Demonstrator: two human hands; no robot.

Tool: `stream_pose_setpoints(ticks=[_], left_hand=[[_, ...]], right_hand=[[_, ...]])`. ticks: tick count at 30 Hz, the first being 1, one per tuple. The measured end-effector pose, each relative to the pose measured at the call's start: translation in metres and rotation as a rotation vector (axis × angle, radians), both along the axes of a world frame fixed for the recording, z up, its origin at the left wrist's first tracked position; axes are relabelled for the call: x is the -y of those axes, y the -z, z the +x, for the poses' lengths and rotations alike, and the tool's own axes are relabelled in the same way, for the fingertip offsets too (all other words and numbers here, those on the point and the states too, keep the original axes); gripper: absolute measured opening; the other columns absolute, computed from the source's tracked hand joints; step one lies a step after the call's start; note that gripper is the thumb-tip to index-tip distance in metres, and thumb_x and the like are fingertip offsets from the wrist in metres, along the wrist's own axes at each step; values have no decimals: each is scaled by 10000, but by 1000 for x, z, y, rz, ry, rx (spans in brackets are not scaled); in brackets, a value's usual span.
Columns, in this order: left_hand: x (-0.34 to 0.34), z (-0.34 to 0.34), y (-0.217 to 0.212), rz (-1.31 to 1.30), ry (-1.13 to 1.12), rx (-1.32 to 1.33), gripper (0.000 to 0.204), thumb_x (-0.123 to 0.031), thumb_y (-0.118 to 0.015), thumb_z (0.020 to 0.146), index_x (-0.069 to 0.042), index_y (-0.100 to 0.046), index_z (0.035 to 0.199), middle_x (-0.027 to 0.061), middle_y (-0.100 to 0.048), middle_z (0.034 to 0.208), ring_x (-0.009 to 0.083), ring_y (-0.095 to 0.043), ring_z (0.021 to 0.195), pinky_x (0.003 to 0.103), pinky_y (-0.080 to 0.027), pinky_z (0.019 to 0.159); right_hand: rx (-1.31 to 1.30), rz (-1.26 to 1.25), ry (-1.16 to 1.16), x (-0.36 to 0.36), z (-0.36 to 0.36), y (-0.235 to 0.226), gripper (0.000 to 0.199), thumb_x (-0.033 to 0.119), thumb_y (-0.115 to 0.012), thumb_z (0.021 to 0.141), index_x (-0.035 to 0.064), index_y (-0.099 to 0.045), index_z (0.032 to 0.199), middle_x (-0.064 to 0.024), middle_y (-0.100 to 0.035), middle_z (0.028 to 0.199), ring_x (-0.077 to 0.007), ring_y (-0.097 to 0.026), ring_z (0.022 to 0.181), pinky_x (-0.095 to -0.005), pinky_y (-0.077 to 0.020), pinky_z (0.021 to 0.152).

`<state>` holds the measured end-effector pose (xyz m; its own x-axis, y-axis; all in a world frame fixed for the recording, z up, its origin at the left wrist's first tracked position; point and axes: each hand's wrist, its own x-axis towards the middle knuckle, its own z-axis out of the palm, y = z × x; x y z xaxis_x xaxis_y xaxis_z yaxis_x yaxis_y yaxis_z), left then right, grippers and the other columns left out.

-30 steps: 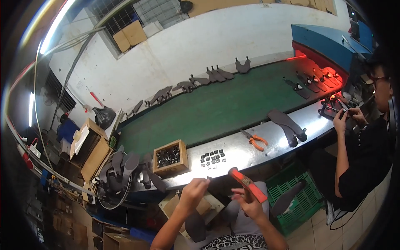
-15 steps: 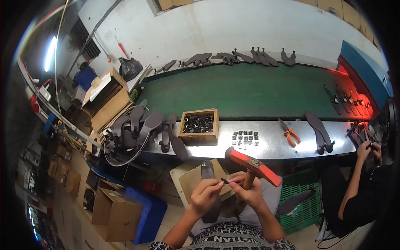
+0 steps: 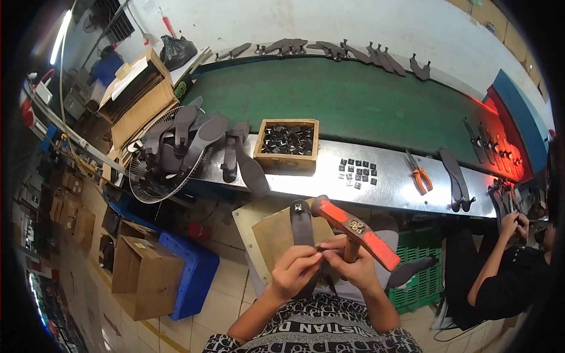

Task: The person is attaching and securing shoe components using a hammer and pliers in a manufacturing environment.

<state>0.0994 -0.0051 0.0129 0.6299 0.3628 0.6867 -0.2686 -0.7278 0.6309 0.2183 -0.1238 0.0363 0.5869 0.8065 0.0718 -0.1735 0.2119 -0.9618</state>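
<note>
In front of my lap, my left hand (image 3: 296, 270) and my right hand (image 3: 355, 267) meet fingertip to fingertip. Between them they pinch a small black piece, now mostly covered by the fingers. My right hand also keeps a hammer (image 3: 376, 248) by its wooden handle, its red head pointing up and outward. Just beyond my left hand lies a dark shoe sole (image 3: 302, 226) with a small shiny square at its far end. Its near part is hidden by my hand. Under it is a tan board (image 3: 266, 235).
A wooden box (image 3: 285, 163) of small black pieces stands on the metal ledge, beside rows of small black squares (image 3: 358, 170) and orange-handled pliers (image 3: 421, 179). A wire basket (image 3: 154, 191) holds several soles. A green conveyor belt (image 3: 329, 94) runs behind. A co-worker (image 3: 500, 265) sits at right.
The view has shifted, so the bench sits higher. My fingertips have closed together over the small black piece, which showed more before. The hammer stays in my right hand.
</note>
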Motion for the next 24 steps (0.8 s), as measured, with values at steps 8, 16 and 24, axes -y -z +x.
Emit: stream_pose_setpoints(ticks=[8, 16, 24], left_hand=[[-90, 44, 33, -222, -90, -281, 411, -185, -767, 793, -34, -608, 1140, 136, -634, 1139, 297, -531, 1184, 422, -338, 1080], [-85, 23, 64, -196, -246, -313, 298, -256, -766, 787, -62, -700, 1003, 85, -699, 1093, 220, -639, 1067, 483, -294, 1093], [-83, 8, 77, -223, -251, -271, 344, -189, -788, 735, -44, -695, 1033, 78, -700, 1104, 204, -638, 1074, 450, -325, 1078]], right_hand=[[123, -144, -1, -44, 36, 1, 147, 25, -672, 870, -38, -661, 1003, -110, -663, 1117, -127, -632, 977, -258, -509, 834], [460, -196, -176, -87, 54, 32, 226, 10, -683, 835, -47, -667, 1053, -115, -722, 980, -148, -677, 892, -280, -520, 801], [710, -231, -266, -105, 42, 33, 271, -70, -632, 736, -20, -649, 1001, -156, -672, 877, -249, -653, 797, -309, -495, 736]])
